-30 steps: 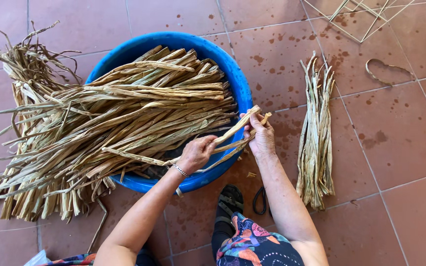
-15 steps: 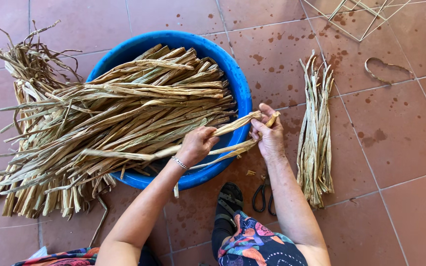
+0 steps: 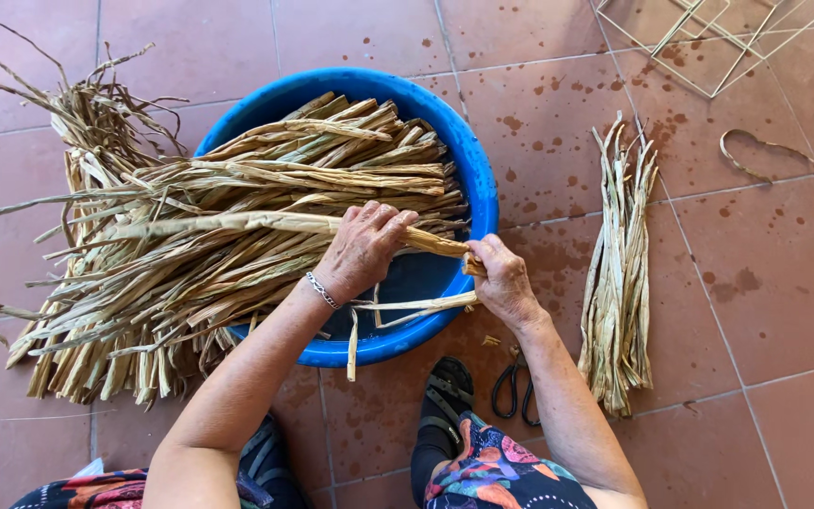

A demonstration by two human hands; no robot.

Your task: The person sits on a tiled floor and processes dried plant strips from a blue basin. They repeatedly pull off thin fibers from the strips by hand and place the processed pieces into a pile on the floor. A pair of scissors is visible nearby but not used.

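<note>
Left hand (image 3: 362, 247) and right hand (image 3: 501, 279) grip one long, dry, fibrous leaf strip (image 3: 266, 223) over round blue tub (image 3: 482, 179).

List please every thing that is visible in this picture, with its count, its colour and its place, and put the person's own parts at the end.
dried leaf strip: one, tan, held across the basin by both hands
heap of dried leaves: one, tan, lying over the basin and out onto the floor at the picture's left
basin: one, blue, round, on the tiled floor
small bundle of strips: one, tan, on the floor beside the basin
scissors: one pair, black handles, on the floor under the right forearm
wire frame: one, pale, top corner
curved strip: one, tan, alone on the floor
sandal: one, black, on a foot
left hand: gripping the strip, bracelet on wrist
right hand: pinching the strip's end
</note>
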